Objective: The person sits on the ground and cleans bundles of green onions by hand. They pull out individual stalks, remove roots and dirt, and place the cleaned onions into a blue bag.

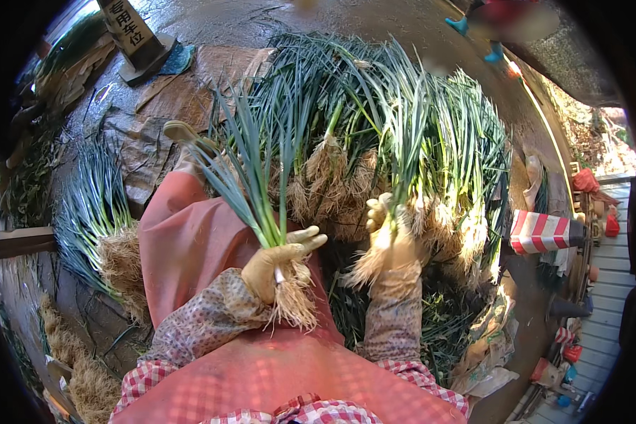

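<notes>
My gloved left hand (267, 273) grips a small bunch of allium stalks (265, 214) over my lap, green leaves up and pale roots hanging below. Whether they are scallions or green garlic I cannot tell. To the right, my gloved right hand (397, 241) is closed around another bunch (405, 153), whose roots spread toward the lower left. A large heap of the same stalks (291, 90) lies beyond both hands, its roots facing me. Loose green leaves (445, 331) cover the ground below the right hand.
On the left lies another pile of stalks (98, 196) with matted roots. A dark post with writing (130, 32) stands at the upper left by brown sheeting (191, 79). At right is a red-and-white striped cone (540, 232). Another person's blue boots (493, 52) show at the upper right.
</notes>
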A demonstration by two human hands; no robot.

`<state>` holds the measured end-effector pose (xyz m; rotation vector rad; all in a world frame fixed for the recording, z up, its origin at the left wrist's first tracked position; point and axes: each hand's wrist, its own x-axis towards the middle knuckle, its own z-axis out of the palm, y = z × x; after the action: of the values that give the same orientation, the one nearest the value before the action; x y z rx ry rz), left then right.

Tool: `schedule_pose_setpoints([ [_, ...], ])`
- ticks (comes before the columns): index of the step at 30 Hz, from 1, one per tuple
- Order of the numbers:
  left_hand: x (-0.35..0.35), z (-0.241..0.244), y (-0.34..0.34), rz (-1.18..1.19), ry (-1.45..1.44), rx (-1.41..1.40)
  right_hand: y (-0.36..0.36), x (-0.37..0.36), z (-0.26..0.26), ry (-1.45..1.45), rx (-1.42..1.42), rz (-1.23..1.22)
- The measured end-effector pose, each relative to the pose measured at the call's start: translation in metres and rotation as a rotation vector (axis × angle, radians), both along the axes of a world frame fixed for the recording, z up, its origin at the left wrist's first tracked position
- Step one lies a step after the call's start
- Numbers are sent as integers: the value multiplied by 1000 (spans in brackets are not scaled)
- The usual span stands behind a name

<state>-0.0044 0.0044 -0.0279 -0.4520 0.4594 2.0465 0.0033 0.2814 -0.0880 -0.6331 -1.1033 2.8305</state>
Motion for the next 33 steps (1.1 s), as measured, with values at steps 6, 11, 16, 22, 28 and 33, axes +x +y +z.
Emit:
schedule_pose_setpoints([
  [6,25,-13,25,-306,32,-295,-71,52,17,-49,177,243],
  [11,37,-6,34,-187,251,-646,-47,29,-22,-385,864,404],
  [16,46,-20,39,-38,301,-613,-16,4,-79,-175,1868,804],
  [22,46,-20,41,-37,342,-805,-71,20,45,-377,1338,377],
  [28,45,-18,42,-38,405,-703,-77,87,102,-156,756,137],
  [33,42,-26,38,-88,345,-699,-12,153,73,-147,782,-257],
])
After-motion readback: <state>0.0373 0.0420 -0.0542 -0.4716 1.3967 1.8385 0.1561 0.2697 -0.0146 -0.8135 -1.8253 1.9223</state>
